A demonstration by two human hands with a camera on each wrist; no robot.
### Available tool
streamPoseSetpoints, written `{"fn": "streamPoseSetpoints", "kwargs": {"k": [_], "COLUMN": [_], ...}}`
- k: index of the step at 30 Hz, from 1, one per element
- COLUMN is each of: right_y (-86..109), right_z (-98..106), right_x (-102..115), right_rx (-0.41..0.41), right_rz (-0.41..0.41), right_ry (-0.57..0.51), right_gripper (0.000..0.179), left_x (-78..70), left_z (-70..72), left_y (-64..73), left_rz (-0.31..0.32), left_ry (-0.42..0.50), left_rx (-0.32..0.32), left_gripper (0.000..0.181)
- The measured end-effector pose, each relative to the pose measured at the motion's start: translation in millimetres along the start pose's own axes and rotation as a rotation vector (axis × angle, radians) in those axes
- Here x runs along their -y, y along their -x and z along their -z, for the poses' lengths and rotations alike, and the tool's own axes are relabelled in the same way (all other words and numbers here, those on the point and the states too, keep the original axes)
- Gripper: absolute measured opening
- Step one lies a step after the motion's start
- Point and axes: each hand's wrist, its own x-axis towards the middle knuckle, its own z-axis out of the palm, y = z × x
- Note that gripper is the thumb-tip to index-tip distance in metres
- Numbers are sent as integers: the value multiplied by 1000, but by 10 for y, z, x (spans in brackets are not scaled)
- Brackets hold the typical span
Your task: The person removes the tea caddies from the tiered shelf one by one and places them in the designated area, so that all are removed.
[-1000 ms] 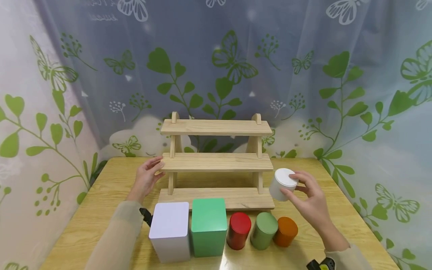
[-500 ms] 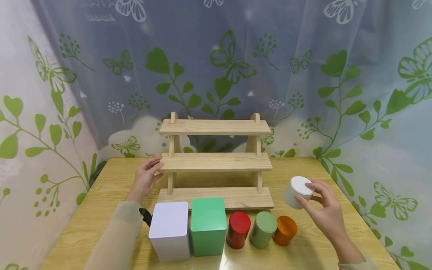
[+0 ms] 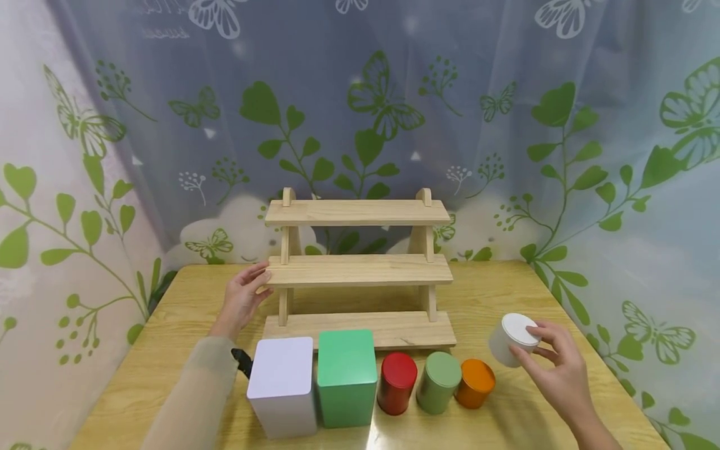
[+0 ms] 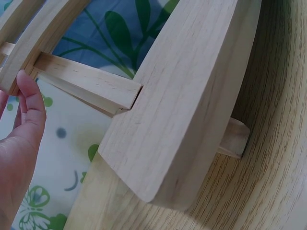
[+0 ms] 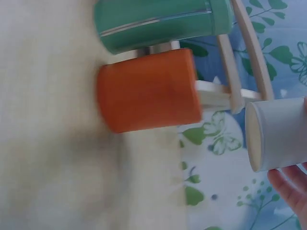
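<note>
My right hand (image 3: 562,369) holds a small white round tin (image 3: 509,340) by its sides, raised over the table right of the orange tin (image 3: 475,384). In the right wrist view the white tin (image 5: 280,134) shows its underside, with fingertips beneath it. At the left, my left hand (image 3: 243,299) grips the end of the middle board of a three-tier wooden display rack (image 3: 360,270). The left wrist view shows the thumb and fingers (image 4: 31,96) pinching that board's end. All three tiers of the rack are bare.
In a row before the rack stand a white square tin (image 3: 281,369), a green square tin (image 3: 347,359), a red round tin (image 3: 398,381), a light green round tin (image 3: 440,381) and the orange one. A patterned curtain (image 3: 360,125) hangs behind the wooden table (image 3: 185,350).
My right hand has carried the white tin rightward and towards me, away from the rack's right end. My left hand stays on the middle board.
</note>
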Motion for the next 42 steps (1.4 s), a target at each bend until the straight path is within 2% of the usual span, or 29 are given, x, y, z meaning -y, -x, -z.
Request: {"fn": "streamPoseSetpoints", "kwargs": {"k": [6, 13, 25, 31, 37, 42], "right_y": [191, 345, 466, 535, 597, 615], "right_z": [55, 41, 3, 25, 10, 2], "right_x": [-223, -377, -426, -490, -546, -560], "right_rx": [-16, -45, 77, 111, 129, 149], "right_rz": [-84, -88, -221, -274, -334, -349], "right_ry": [32, 34, 173, 198, 202, 198], "right_gripper": [45, 44, 35, 32, 29, 28], "left_x": [8, -10, 22, 8, 35, 41], "left_z": [11, 27, 43, 30, 27, 18], "left_y": [-2, -19, -17, -4, -45, -44], "left_rz": [12, 9, -4, -6, -8, -7], "left_ry": [-2, -5, -23, -13, 13, 17], "left_rx": [-2, 2, 3, 17, 3, 2], "left_gripper": [42, 50, 46, 51, 43, 41]}}
